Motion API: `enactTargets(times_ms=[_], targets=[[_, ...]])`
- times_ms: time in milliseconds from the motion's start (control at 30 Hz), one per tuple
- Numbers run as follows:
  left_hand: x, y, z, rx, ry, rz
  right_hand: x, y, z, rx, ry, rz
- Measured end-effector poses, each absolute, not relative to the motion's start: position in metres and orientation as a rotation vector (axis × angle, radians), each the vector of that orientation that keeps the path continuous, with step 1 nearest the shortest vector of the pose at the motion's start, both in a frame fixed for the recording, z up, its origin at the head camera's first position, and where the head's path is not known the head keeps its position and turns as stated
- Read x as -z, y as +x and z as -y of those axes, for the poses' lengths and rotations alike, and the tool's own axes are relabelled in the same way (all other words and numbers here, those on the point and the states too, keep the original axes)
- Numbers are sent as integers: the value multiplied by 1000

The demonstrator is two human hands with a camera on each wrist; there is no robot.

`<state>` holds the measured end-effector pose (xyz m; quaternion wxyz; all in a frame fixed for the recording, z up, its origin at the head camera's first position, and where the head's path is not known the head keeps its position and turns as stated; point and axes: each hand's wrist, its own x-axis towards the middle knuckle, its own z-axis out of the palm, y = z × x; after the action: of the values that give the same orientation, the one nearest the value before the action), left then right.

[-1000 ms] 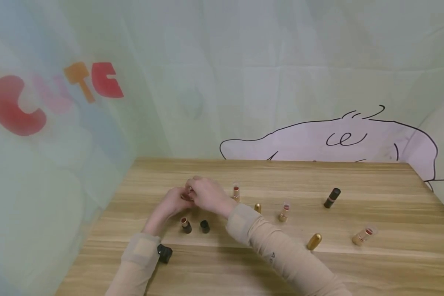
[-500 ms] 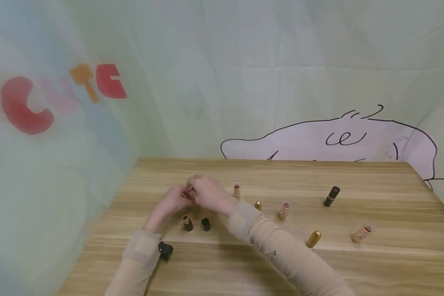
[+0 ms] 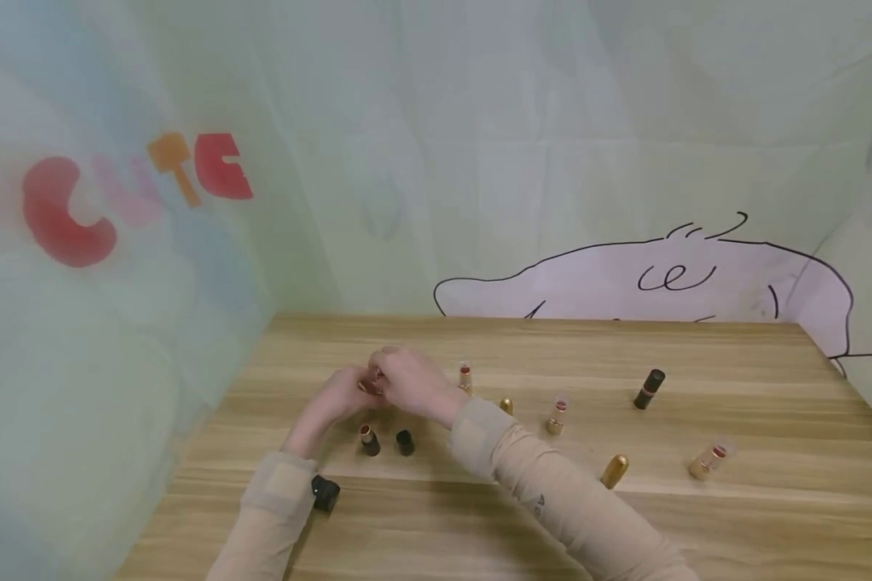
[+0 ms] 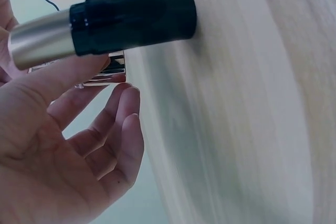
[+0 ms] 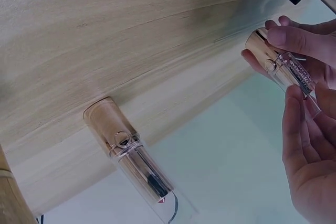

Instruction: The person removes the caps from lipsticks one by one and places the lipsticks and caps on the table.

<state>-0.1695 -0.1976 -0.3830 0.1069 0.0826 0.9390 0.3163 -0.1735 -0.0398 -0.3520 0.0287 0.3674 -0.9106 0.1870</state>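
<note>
Both my hands meet over the far left of the table. Between them is a lipstick (image 5: pixel 259 46) with a shiny gold base and a clear cap, largely hidden by fingers in the head view. My left hand (image 3: pixel 341 393) pinches the gold base between thumb and fingers. At the clear end, the fingertips of my right hand (image 5: pixel 312 166) grip the cap. Close in front of the left hand stands an uncapped black lipstick (image 4: pixel 134 22) with a gold collar. Its short black cap (image 3: pixel 404 442) stands just right of it.
Clear-capped gold lipsticks (image 3: pixel 557 415) stand to the right, one close beside my right wrist (image 5: pixel 113 124) and another (image 3: pixel 708 461) farther right. Gold bullet-shaped tubes (image 3: pixel 614 471) and a black lipstick (image 3: pixel 649 389) stand among them. A printed cloth hangs behind the wooden table (image 3: pixel 480 524).
Both hands stay together around the gold lipstick with hardly any movement. The head view has shifted slightly; the things on the table keep their places.
</note>
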Motion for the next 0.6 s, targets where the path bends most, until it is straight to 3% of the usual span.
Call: enactTargets(times_ms=[600], targets=[[380, -174, 199, -914, 240, -2742, 354, -176, 39, -595, 1165, 2751]])
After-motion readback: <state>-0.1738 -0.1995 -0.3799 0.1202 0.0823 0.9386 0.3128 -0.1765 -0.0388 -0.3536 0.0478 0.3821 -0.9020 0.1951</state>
